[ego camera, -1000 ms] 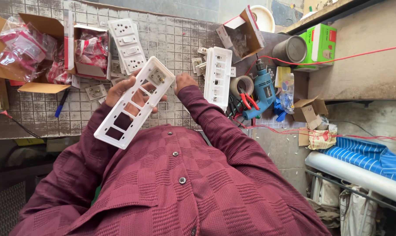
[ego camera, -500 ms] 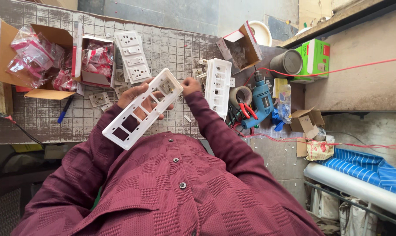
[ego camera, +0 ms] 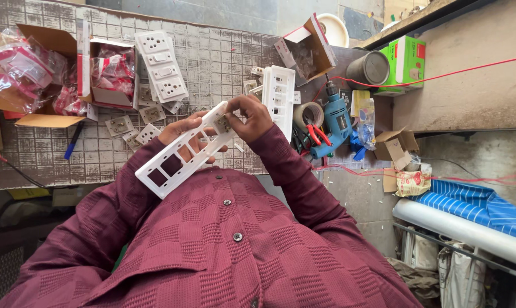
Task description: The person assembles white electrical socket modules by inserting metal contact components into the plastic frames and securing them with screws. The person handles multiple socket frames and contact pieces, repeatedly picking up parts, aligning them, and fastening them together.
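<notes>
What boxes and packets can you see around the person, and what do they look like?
Brown cardboard box, far left on the bench: open, with clear packets of red parts.
White carton, next to it: open, more red packets.
Small open carton, top middle: brown inside, white flap.
Green box, upper right shelf: green with a red patch.
Small brown carton, right of the blue drill: open.
Crumpled printed bag, below it: cream and red.
</notes>
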